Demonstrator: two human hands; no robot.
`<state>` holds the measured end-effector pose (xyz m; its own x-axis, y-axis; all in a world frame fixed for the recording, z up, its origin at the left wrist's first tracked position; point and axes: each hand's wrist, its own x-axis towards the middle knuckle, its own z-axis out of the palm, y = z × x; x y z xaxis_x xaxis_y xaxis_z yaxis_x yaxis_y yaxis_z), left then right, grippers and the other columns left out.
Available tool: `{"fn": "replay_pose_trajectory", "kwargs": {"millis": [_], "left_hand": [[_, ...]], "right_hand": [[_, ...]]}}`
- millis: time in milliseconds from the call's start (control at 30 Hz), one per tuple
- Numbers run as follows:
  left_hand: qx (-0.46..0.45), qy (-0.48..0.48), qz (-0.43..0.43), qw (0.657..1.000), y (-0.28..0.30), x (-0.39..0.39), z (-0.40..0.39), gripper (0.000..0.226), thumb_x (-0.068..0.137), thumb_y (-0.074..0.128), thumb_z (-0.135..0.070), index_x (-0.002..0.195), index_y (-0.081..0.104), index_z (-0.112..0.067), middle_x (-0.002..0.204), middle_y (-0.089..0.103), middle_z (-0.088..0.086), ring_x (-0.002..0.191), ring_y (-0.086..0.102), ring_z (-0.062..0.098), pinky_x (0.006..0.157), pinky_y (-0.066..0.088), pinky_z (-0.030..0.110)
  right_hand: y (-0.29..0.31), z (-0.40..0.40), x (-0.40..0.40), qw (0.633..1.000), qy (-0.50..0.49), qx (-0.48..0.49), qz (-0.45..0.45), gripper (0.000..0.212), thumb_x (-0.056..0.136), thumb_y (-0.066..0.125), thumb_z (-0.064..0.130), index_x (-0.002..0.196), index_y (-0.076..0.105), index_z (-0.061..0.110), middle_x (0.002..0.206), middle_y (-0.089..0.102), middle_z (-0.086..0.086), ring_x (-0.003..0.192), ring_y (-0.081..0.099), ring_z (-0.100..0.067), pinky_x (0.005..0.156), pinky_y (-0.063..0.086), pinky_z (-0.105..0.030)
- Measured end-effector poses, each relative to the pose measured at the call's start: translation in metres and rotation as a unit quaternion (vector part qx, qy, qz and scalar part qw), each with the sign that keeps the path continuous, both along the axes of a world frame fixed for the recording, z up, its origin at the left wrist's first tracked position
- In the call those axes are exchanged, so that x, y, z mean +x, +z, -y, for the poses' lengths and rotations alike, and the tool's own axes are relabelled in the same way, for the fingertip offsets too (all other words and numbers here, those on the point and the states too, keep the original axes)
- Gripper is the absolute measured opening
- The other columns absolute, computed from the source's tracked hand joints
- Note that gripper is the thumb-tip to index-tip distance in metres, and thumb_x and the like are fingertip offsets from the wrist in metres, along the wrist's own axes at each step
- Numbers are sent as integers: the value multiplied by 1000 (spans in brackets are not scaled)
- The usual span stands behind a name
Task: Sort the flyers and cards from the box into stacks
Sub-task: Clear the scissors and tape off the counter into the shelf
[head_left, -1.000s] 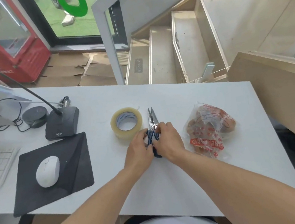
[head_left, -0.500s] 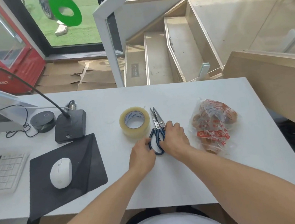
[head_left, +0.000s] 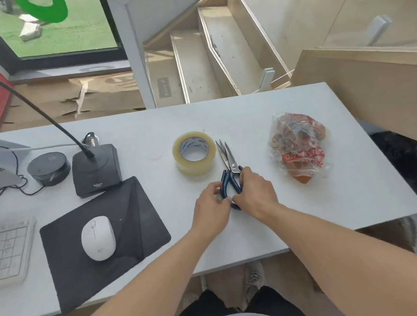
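- Head view: scissors (head_left: 228, 166) lie on the white worktop (head_left: 313, 205), blades pointing away from the person and slightly parted, blue handles toward the body.
- Left hand (head_left: 212, 204) has its fingers curled at the left handle loop, pinching it.
- Right hand (head_left: 255, 191) covers the right handle loop, fingers curled round it and touching the left hand's fingertips.
- Roll of clear packing tape (head_left: 194, 153) lies flat just beside the blades, on their left.
- Clear plastic bag with red print (head_left: 299, 149) holding brown contents lies to the right of the scissors, apart from them.
- Black mouse mat (head_left: 135, 214) sits on the left part of the worktop with a white mouse (head_left: 97, 238) on it.
- Black microphone base (head_left: 96, 169) with a gooseneck stands beyond the mat; a round black puck (head_left: 48, 168) is just to its left.
- White keyboard (head_left: 1, 254) shows at the left edge.
- No box, flyers or cards can be seen here.
- Wooden steps (head_left: 206, 61) lie beyond the worktop.
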<state>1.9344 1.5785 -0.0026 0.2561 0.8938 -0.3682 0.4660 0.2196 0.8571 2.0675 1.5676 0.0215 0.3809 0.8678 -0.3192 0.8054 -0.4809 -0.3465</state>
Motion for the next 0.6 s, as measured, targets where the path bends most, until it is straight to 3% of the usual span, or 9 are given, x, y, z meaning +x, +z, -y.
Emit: {"fn": "replay_pose_trajectory", "kwargs": {"millis": [133, 267, 600], "left_hand": [[64, -43, -52, 996, -9, -4, 26, 45, 90, 63, -16, 133, 52, -28, 114, 56, -5, 103, 59, 12, 88, 46, 26], [92, -82, -91, 988, -12, -3, 62, 49, 92, 63, -25, 138, 46, -27, 116, 50, -5, 111, 51, 16, 98, 44, 32], [57, 44, -42, 997, -8, 27, 177, 65, 95, 60, -14, 150, 34, -35, 129, 52, -8, 99, 63, 12, 92, 55, 38]], "right_hand": [[0, 36, -8, 999, 26, 17, 9, 41, 81, 66, 17, 115, 43, 15, 104, 56, -4, 83, 57, -30, 67, 38, -35], [3, 72, -4, 999, 21, 33, 31, 36, 83, 65, 16, 109, 41, 18, 97, 59, -2, 75, 53, -25, 63, 36, -34], [-6, 189, 21, 993, 50, 106, -10, 29, 85, 66, 18, 98, 41, 23, 88, 58, 3, 77, 56, -23, 66, 43, -36]]}}
